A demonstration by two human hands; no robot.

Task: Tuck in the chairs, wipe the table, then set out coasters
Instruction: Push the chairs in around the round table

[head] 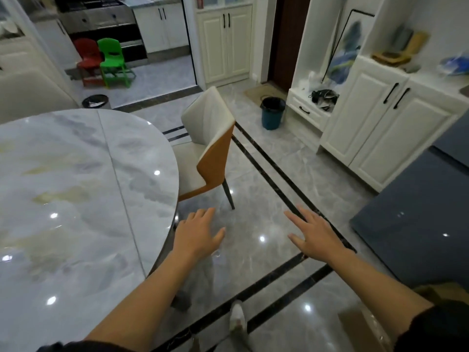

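A round marble-topped table [76, 199] fills the left of the head view. At its right edge stands a dining chair [213, 153] with a cream seat and an orange back shell, its seat partly under the tabletop. My left hand [198, 235] is stretched out flat over the floor just right of the table edge, a little short of the chair's rear leg. My right hand [314, 235] reaches out level with it, further right, fingers spread. Both hands hold nothing. No cloth or coasters are visible.
A dark blue bucket [272, 113] stands on the tiled floor by the white cabinets [380, 133] on the right. A dark grey surface [418, 219] juts in at right. Red and green small chairs [111, 62] sit in the kitchen beyond. A bin [96, 101] is behind the table.
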